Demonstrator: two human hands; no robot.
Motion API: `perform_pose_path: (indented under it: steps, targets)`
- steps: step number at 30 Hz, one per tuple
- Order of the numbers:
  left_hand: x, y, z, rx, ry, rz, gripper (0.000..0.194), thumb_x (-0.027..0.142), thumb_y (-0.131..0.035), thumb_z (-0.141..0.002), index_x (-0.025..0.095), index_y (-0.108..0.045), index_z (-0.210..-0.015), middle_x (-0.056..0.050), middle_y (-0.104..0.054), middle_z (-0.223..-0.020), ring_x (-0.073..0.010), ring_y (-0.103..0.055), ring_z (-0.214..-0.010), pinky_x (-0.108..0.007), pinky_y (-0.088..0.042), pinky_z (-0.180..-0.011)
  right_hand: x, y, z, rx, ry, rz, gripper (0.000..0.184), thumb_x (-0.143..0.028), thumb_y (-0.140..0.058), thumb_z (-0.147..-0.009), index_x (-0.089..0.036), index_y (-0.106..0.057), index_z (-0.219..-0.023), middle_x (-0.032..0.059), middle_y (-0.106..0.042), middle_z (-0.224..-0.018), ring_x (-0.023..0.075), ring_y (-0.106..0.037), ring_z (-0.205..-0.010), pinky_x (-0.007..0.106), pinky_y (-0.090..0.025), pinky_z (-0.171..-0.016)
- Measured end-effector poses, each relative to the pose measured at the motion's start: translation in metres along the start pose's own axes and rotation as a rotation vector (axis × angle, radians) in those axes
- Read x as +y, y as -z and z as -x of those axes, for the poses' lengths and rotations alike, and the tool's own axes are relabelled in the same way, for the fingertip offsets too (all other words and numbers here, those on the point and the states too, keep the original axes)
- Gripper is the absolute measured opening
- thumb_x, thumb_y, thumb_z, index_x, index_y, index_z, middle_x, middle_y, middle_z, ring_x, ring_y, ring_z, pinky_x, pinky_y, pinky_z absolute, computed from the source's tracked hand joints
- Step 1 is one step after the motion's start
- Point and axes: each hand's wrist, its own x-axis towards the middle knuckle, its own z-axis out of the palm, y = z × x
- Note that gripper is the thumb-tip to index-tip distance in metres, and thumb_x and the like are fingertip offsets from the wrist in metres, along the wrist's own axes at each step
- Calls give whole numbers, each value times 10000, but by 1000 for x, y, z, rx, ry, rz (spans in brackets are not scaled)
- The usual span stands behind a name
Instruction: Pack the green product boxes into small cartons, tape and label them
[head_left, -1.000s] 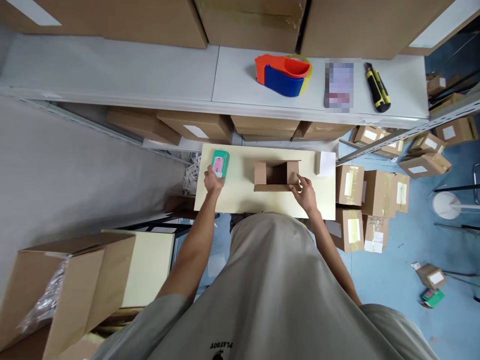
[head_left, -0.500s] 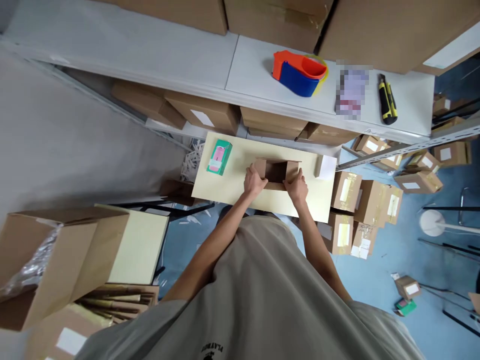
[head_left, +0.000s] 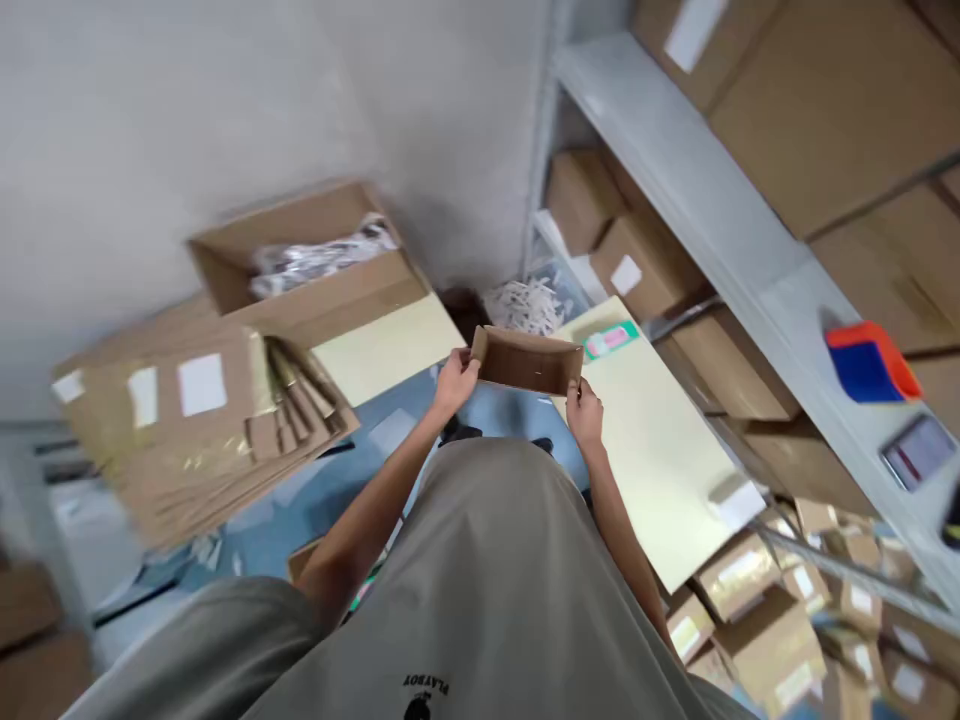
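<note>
A small open cardboard box (head_left: 529, 362) is held up in front of me, its hollow inside facing me. My left hand (head_left: 456, 383) grips its left end, and my right hand (head_left: 585, 412) grips the right end near the lower corner. Both hands are closed on the cardboard. Just beyond the box's right end, a green and pink packet (head_left: 610, 340) lies on the cream tabletop (head_left: 660, 455). A small white box (head_left: 741, 503) sits at that table's far right end.
On the left stand a large carton (head_left: 322, 290) with clear plastic wrap and a stack of flattened cardboard (head_left: 202, 430). White paper shreds (head_left: 525, 305) lie behind the box. The right-hand shelf (head_left: 780, 260) carries a tape dispenser (head_left: 870, 365) and a phone (head_left: 919, 452).
My view has swung left, away from the shelf. Both hands have lifted the cardboard box off the table and carried it left, past the table's edge.
</note>
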Motion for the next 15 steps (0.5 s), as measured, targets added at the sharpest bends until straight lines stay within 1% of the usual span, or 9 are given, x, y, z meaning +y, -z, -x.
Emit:
perform_pose_path:
  steps: [2, 4, 6, 8, 10, 12, 13, 15]
  targets:
    - [-34, 61, -8, 117, 60, 137, 249, 332, -645, -949, 207, -643, -1165, -138, -825, -1174, -298, -774, -1077, -447, -592, -1028, -51, -40, -19, -86, 99, -26, 460, -524, -320, -1111, -248, -689, -1113, 93, -782, -903, 301, -711, -843, 366, -527, -831]
    - [-69, 115, -14, 237, 103, 239, 255, 378, -679, -941, 211, -624, -1126, -119, -813, -1095, -284, -764, -1028, -426, -605, -983, -102, -84, -35, -157, 178, -50, 387, -496, -369, -1110, -263, -666, -1027, 79, -773, -883, 284, -713, -856, 350, -536, -839]
    - [-102, 161, -19, 347, 137, 302, 268, 387, -706, -932, 216, -612, -1115, -108, -799, -1072, -279, -761, -1027, -417, -610, -973, -151, -127, -45, -221, 220, -70, 342, -467, -414, -1110, -264, -647, -963, 71, -765, -855, 269, -716, -855, 335, -546, -840]
    - [-129, 198, -25, 431, 157, 337, 266, 372, -709, -936, 216, -605, -1124, -116, -793, -1099, -281, -763, -1062, -424, -612, -1000, -195, -167, -50, -284, 248, -100, 321, -442, -440, -1114, -253, -654, -968, 75, -778, -876, 258, -729, -875, 325, -561, -852]
    - [-150, 227, -31, 473, 147, 364, 270, 348, -704, -941, 211, -603, -1150, -137, -790, -1163, -287, -764, -1139, -439, -605, -1063, -230, -200, -52, -339, 277, -137, 306, -416, -451, -1121, -233, -683, -1042, 95, -814, -974, 251, -752, -943, 324, -581, -889]
    - [-166, 246, -40, 477, 117, 385, 307, 331, -707, -941, 204, -607, -1201, -157, -784, -1245, -294, -753, -1236, -462, -583, -1141, -256, -223, -51, -376, 306, -149, 310, -387, -453, -1128, -209, -706, -1138, 124, -836, -1091, 249, -769, -1021, 336, -596, -944]
    - [-173, 253, -44, 470, 105, 395, 334, 325, -709, -941, 202, -609, -1235, -165, -779, -1289, -297, -744, -1281, -477, -569, -1176, -265, -231, -51, -394, 316, -137, 317, -370, -454, -1128, -197, -713, -1183, 136, -839, -1134, 249, -774, -1050, 345, -600, -969]
    - [-185, 261, -54, 454, 97, 413, 379, 304, -714, -937, 198, -615, -1288, -180, -766, -1364, -307, -727, -1348, -506, -546, -1224, -277, -239, -51, -423, 333, -73, 330, -347, -475, -1120, -177, -726, -1252, 154, -842, -1184, 260, -779, -1100, 367, -605, -1011]
